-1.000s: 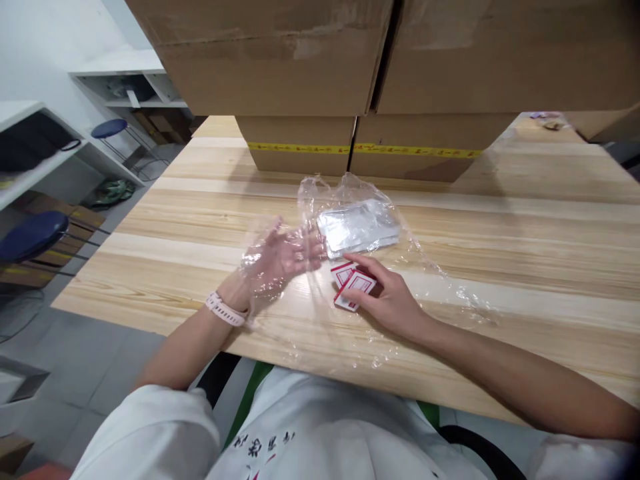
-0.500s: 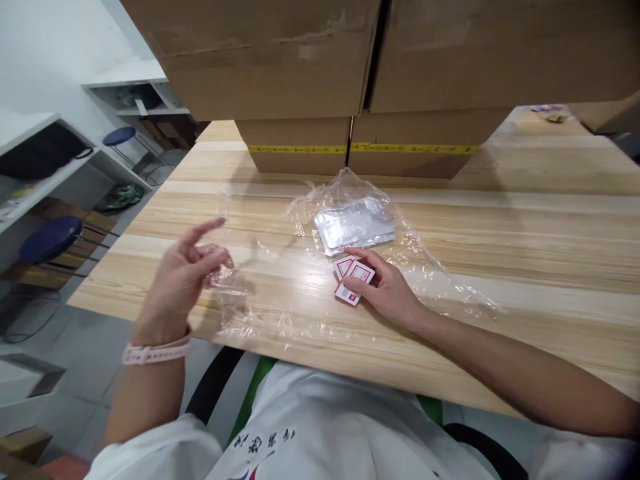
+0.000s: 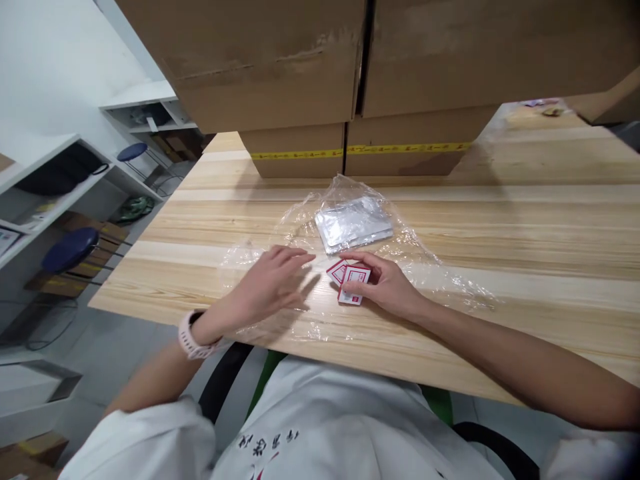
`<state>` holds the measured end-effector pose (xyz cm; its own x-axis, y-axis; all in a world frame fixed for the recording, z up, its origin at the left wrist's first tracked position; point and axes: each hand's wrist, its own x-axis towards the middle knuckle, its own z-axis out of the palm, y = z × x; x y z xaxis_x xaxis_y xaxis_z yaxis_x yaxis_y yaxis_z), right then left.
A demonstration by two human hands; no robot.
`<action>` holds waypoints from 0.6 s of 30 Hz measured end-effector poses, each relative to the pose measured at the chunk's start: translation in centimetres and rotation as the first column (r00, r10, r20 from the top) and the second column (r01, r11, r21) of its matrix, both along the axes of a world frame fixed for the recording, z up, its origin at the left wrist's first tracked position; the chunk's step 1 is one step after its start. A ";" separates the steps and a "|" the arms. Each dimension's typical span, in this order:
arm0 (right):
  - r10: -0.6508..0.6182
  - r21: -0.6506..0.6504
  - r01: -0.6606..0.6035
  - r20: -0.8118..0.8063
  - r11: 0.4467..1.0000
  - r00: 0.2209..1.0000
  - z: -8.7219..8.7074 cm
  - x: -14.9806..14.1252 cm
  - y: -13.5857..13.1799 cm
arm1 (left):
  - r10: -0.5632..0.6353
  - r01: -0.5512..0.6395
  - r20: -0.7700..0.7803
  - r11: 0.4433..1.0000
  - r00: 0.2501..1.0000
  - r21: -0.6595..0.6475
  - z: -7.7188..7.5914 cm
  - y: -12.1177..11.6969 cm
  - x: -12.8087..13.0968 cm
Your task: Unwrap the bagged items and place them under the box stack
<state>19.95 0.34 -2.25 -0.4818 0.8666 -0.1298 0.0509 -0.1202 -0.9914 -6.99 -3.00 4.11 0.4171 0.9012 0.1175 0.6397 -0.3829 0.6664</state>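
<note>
My right hand (image 3: 387, 283) grips a few small white cards with red borders (image 3: 355, 283), fanned a little, thumb on top, just above the table. To their left my left hand (image 3: 273, 283) hovers over a clear plastic sheet, fingers stretched out and slightly blurred, holding nothing that I can see. A pale pink watch strap (image 3: 190, 337) circles the left wrist. Beyond the right fingertips, several flat silver foil pouches (image 3: 355, 223) lie stacked on the crinkled clear plastic (image 3: 415, 243).
Big cardboard boxes (image 3: 260, 67) are stacked at the back of the wooden table (image 3: 525, 240), the upper ones overhanging toward me. Yellow tape (image 3: 405, 149) runs along the lower boxes. Blue stools (image 3: 70, 250) and white shelves (image 3: 37, 163) stand to the left.
My left hand has let go of the plastic and moved right, toward the cards, its fingers straightening. The right hand keeps the cards almost in place; the cards turned slightly.
</note>
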 end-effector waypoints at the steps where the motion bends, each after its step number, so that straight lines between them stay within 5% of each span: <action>1: 0.020 -0.016 -0.020 -0.003 1.000 1.000 0.0 0.1 0.0 | -0.037 0.036 -0.054 0.999 0.998 -0.023 -1.1 0.7 0.6; 5: 0.133 -0.049 -0.134 -0.012 0.990 0.991 0.0 0.6 0.2 | -0.049 0.043 -0.183 0.998 0.982 -0.034 -3.6 2.9 1.6; 10: 0.318 -0.057 -0.316 0.030 0.947 0.948 2.8 1.6 0.8 | -0.122 0.128 -0.196 0.992 0.973 0.017 -1.7 3.2 2.7; 12: 0.381 0.085 -0.394 0.135 0.915 0.915 4.9 2.4 0.7 | -0.139 0.137 -0.037 0.990 0.990 -0.038 0.1 3.1 3.5; 14: 0.307 0.267 -0.355 0.206 0.896 0.929 6.8 3.8 -0.5 | -0.132 0.174 0.225 0.968 0.965 -0.180 2.3 3.1 4.8; 18: 0.079 0.460 -0.190 0.249 0.867 0.965 8.3 9.7 -7.0 | -0.089 0.438 0.657 0.810 0.749 -0.389 6.4 3.5 8.7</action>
